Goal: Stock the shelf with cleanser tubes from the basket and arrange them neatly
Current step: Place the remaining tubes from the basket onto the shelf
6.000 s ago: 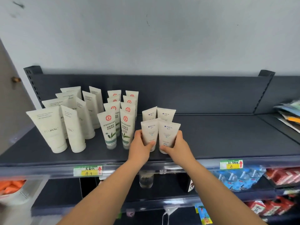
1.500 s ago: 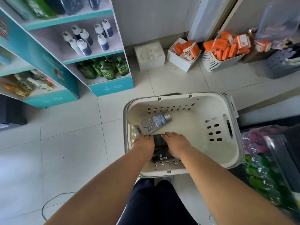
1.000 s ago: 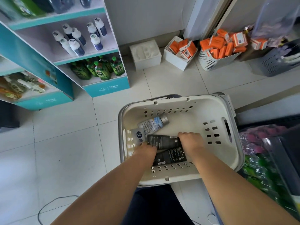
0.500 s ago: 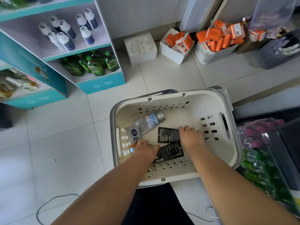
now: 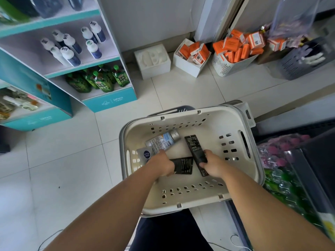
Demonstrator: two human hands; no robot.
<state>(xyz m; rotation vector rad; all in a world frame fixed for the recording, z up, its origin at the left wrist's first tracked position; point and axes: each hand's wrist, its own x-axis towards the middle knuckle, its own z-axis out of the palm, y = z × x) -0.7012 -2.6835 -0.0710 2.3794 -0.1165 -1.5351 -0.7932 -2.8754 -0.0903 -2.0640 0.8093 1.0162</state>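
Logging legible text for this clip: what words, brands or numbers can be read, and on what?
"NIVEA MEN": grey tube in the basket.
"jahwa": teal display stand base.
Unreadable small print: black tube in left hand, black tube in right hand, silver-capped tube, green pouches, orange boxes.

This is a small shop, seen down at floor level. Up and left of the person's fingers (image 5: 203, 165) stands a teal display stand (image 5: 110, 101) stocked in rows: white-capped bottles (image 5: 72, 46) above, green drink pouches (image 5: 101, 82) below. Beyond the fingers, along the wall, open boxes and a white crate hold orange cartons (image 5: 233, 49). The fingers reach into a cream shopping basket (image 5: 190, 196) resting on pale floor tiles (image 5: 63, 160).
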